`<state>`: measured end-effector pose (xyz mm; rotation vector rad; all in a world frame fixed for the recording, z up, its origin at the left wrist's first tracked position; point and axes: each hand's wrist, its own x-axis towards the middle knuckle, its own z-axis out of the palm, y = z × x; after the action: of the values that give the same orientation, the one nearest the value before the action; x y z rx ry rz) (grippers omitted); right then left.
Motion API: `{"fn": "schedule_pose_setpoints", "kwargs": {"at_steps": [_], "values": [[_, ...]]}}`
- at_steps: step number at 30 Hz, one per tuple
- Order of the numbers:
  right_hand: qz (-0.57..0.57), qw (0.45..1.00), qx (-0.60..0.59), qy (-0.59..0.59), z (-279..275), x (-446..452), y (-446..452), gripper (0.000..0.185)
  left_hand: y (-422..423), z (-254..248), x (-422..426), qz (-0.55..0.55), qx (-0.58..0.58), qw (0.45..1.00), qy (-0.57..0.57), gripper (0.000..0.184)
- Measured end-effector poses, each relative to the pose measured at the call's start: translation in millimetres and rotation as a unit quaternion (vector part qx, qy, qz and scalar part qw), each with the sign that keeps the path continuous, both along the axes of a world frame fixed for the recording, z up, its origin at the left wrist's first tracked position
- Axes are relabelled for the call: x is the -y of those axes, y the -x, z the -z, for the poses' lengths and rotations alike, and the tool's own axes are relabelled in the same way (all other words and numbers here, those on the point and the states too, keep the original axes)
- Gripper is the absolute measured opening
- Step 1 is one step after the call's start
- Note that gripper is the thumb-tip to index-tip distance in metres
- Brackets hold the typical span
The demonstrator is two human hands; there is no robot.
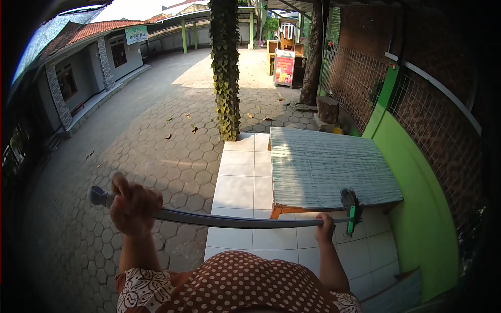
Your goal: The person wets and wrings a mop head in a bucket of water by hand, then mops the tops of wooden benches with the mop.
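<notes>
A broom is held crosswise in front of my body, its long grey handle (229, 221) running nearly level from left to right. Near the handle's rounded end cap, my left hand (133, 204) is wrapped round the shaft. My right hand (324, 228) grips the same handle low down, close to the broom head. That green broom head (352, 216) with dark bristles points upward at the right, in front of the near edge of a low table (334, 167) with a striped pale-green top.
White floor tiles (235, 180) lie beneath the table, bordering hexagonal paving (141, 151) with scattered leaves. A leaf-covered post (224, 73) rises at the tiles' far corner. To the right runs a green wall (422, 193) with wire mesh. A food cart (284, 68) stands farther back.
</notes>
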<state>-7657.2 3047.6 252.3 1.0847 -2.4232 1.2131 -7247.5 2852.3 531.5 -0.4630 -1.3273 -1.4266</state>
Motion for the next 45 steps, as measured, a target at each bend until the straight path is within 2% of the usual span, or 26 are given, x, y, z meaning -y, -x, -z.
{"fn": "schedule_pose_setpoints", "kwargs": {"at_steps": [2, 3, 5, 7, 9, 10, 11, 13, 14, 16, 17, 19, 21, 23, 25, 27, 29, 32, 35, 36, 37, 38, 41, 42, 43, 45], "values": [[-0.074, 0.995, -0.048, 0.044, 1.1, 65.8, 17.8, 0.012, 5.5, 12.5, 17.2, -0.045, -0.054, 0.997, -0.021, 0.016], [-0.126, 0.988, -0.055, 0.070, 2.3, 97.4, 20.9, 0.021, 14.7, 23.2, 26.4, -0.093, -0.057, 0.989, -0.098, 0.016], [-0.173, 0.983, -0.037, 0.043, 20.6, 155.6, 19.1, 0.036, 44.0, 48.5, 37.9, -0.187, -0.072, 0.948, -0.247, 0.015], [-0.164, 0.984, 0.047, -0.052, 46.3, 206.0, 22.5, 0.036, 68.3, 73.8, 40.2, -0.184, 0.026, 0.941, -0.284, 0.016], [-0.195, 0.971, 0.009, -0.141, 71.8, 237.5, 31.0, 0.031, 78.7, 90.1, 47.2, -0.181, 0.191, 0.947, -0.185, 0.018], [-0.246, 0.954, 0.033, -0.167, 60.8, 246.3, 25.5, 0.024, 77.7, 88.4, 54.3, -0.198, 0.222, 0.952, -0.073, 0.020], [-0.303, 0.947, -0.025, -0.107, 68.9, 258.5, 27.2, 0.019, 75.9, 77.2, 61.0, -0.174, 0.157, 0.969, -0.074, 0.022], [-0.412, 0.909, 0.018, -0.067, 47.3, 266.6, 19.9, 0.019, 77.8, 54.7, 63.1, -0.221, -0.043, 0.953, -0.201, 0.024], [-0.476, 0.876, 0.022, -0.074, 32.1, 266.8, 20.8, 0.021, 72.0, 49.0, 68.9, -0.181, -0.093, 0.968, -0.147, 0.025], [-0.548, 0.797, 0.031, -0.251, 24.6, 276.6, 36.2, 0.021, 83.8, 32.3, 69.2, -0.187, -0.098, 0.976, -0.043, 0.025], [-0.583, 0.779, -0.009, -0.229, 43.2, 291.3, 54.1, 0.021, 96.6, 34.4, 70.8, -0.217, -0.116, 0.968, -0.053, 0.024], [-0.558, 0.793, 0.006, -0.245, 29.7, 305.4, 92.2, 0.021, 139.9, 44.2, 88.5, -0.195, -0.104, 0.972, -0.077, 0.017], [-0.484, 0.835, -0.065, -0.255, 60.1, 337.6, 155.7, 0.020, 199.5, 73.2, 116.8, -0.213, -0.096, 0.961, -0.146, 0.022], [-0.372, 0.860, -0.098, -0.337, 71.2, 361.6, 220.7, 0.014, 262.8, 103.9, 135.1, -0.236, -0.033, 0.953, -0.188, 0.025], [-0.234, 0.868, -0.075, -0.431, 65.4, 372.3, 274.2, 0.017, 319.3, 126.8, 140.1, -0.193, 0.051, 0.959, -0.202, 0.022], [-0.158, 0.871, -0.007, -0.464, 63.7, 371.3, 305.9, 0.019, 345.6, 141.6, 129.7, -0.174, 0.187, 0.949, -0.185, 0.015], [-0.132, 0.814, -0.011, -0.565, 66.3, 374.2, 312.0, 0.015, 339.4, 148.6, 109.9, -0.181, 0.261, 0.936, -0.152, 0.013], [-0.311, 0.801, -0.113, -0.499, 61.6, 343.6, 269.5, 0.013, 292.7, 135.1, 64.5, -0.209, 0.203, 0.918, -0.269, 0.015], [-0.471, 0.786, -0.074, -0.393, 64.2, 304.4, 190.6, 0.008, 218.2, 105.8, 15.1, -0.324, 0.089, 0.899, -0.280, 0.018], [-0.526, 0.757, -0.041, -0.386, 44.3, 288.6, 159.0, 0.010, 192.7, 88.8, -6.0, -0.380, 0.072, 0.879, -0.278, 0.024], [-0.587, 0.713, -0.071, -0.378, 34.3, 273.6, 132.2, 0.006, 193.1, 68.6, -23.4, -0.576, -0.073, 0.750, -0.317, 0.018], [-0.659, 0.675, -0.061, -0.327, 22.1, 253.7, 108.5, 0.007, 164.1, 33.2, -39.3, -0.419, -0.015, 0.902, -0.103, 0.018], [-0.809, 0.536, -0.068, -0.232, 28.3, 225.2, 68.2, 0.015, 171.8, -27.6, -99.8, -0.359, -0.194, 0.913, -0.001, 0.021], [-0.839, 0.495, -0.085, -0.207, 35.7, 219.3, 63.4, 0.019, 179.1, -33.9, -110.2, -0.384, -0.172, 0.907, -0.007, 0.021], [-0.852, 0.476, -0.125, -0.176, 41.3, 223.4, 63.8, 0.023, 187.1, -36.1, -114.1, -0.405, -0.151, 0.902, -0.006, 0.022], [-0.854, 0.494, -0.119, -0.109, 44.9, 247.0, 93.7, 0.019, 209.8, -27.7, -109.3, -0.429, -0.124, 0.894, -0.040, 0.022]]}}
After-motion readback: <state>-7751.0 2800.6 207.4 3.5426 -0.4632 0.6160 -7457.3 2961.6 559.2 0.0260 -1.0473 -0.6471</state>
